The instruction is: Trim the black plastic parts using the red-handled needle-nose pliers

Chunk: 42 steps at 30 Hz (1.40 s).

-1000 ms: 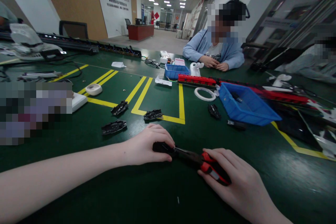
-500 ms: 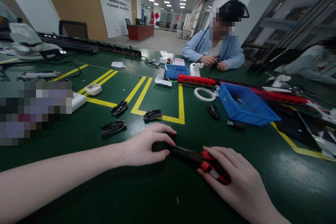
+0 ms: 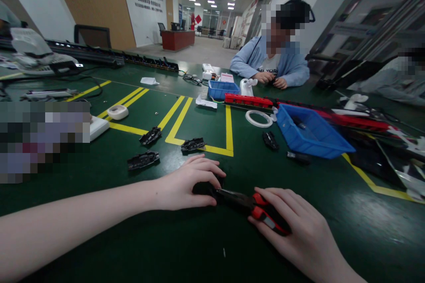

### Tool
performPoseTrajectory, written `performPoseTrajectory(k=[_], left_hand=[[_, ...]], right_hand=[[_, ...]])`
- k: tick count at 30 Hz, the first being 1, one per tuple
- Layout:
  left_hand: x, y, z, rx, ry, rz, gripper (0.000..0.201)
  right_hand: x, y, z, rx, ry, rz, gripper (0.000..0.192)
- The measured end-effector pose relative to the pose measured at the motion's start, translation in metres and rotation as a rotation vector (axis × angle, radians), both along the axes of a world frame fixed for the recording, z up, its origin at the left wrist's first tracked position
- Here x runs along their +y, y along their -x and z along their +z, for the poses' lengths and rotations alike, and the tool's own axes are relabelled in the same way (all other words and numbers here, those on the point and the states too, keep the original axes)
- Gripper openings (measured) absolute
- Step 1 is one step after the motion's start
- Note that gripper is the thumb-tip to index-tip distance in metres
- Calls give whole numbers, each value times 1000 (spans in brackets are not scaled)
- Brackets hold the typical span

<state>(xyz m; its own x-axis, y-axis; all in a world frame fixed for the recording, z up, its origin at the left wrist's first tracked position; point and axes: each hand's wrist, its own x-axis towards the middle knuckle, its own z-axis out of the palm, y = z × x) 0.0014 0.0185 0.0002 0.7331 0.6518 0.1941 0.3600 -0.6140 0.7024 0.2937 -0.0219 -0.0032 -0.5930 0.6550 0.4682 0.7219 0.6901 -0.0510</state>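
My right hand [image 3: 295, 221] is closed around the red and black handles of a pair of pliers [image 3: 260, 212]. The long narrow jaws point left and meet a black plastic part [image 3: 204, 188] held in the curled fingers of my left hand [image 3: 195, 184]. Most of that part is hidden by the fingers, so its shape and where the jaws touch it are unclear. Beyond my left hand lie a black molded part [image 3: 193, 144], another black part [image 3: 144, 160] and a third black part [image 3: 150, 135].
A blue bin [image 3: 315, 137] stands at the right, with a small black piece [image 3: 270, 140] and a black object [image 3: 298, 158] beside it. Tape rolls [image 3: 259, 119] and a smaller blue bin [image 3: 223, 90] are farther back. Across the green table [image 3: 133, 239] sits a co-worker [image 3: 268, 59].
The pliers and my right hand have shifted slightly left, with the jaw tips a little lower. My left fingers have moved slightly on the black part. The grips stay the same.
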Motion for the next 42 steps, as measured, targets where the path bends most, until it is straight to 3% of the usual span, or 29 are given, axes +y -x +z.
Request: performPoseTrajectory(k=[9,19,26,36,42], left_hand=[[-1,-1,2,-16,-4,-44,32],[-6,-3,4,24,-26,11,18],[-11,-3,9,55,-78,-21,19],[-6,-2,1,-8,20,-59,32],[-6,0,-2,12,-16,-40,63]], right_hand=[[-2,1,0,-4,16,27,39],[-2,2,1,-11,-1,30,36],[-2,4,1,-7,-3,59,36],[-3,4,2,2,-5,62,36],[-3,4,2,-16,-18,71,38]])
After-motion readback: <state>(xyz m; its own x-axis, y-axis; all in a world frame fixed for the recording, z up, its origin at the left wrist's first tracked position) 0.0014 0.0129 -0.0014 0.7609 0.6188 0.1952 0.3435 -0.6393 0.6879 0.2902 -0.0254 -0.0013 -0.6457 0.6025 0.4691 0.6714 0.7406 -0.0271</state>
